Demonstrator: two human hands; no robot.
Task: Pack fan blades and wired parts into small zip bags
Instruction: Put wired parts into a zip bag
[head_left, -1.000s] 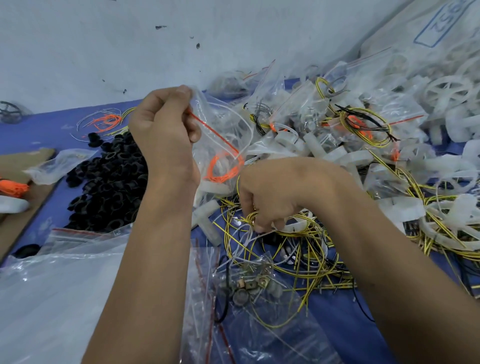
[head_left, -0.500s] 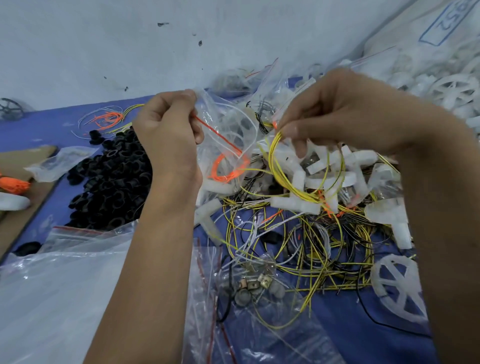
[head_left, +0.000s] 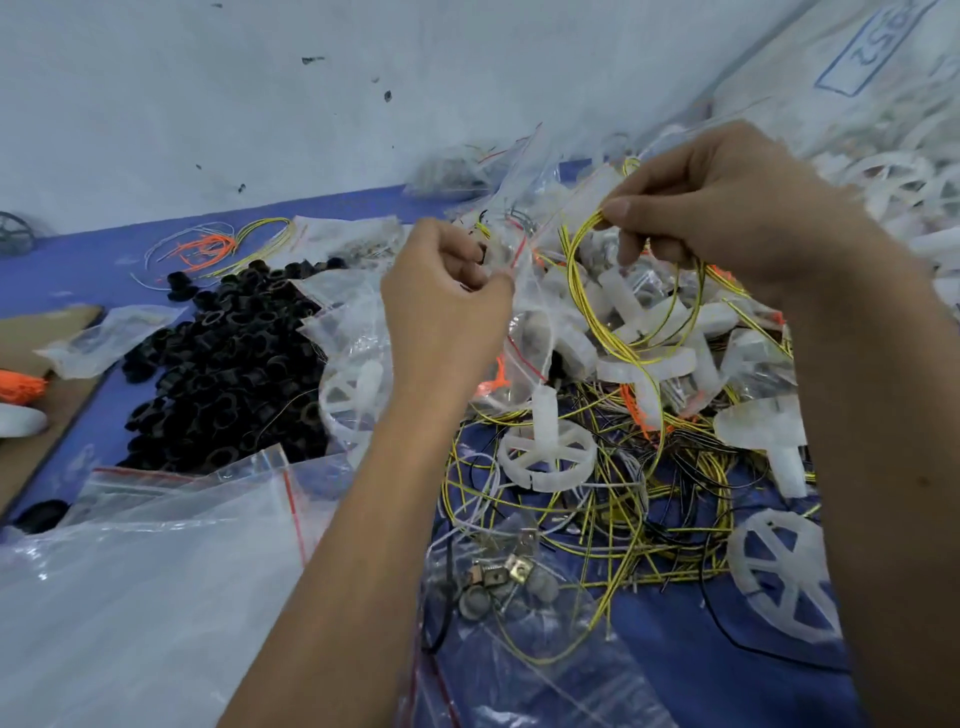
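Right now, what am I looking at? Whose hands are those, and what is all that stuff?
A person wears a camera on their head, so this one picture looks down at their own two hands. No robot is here. The left hand pinches a small clear zip bag by its top. The right hand holds a loop of yellow wire between its fingers, lifted above the pile. On the blue table lie a heap of black rings, white plastic fan wheels, tangled wires and more clear bags. They are packing parts into bags.
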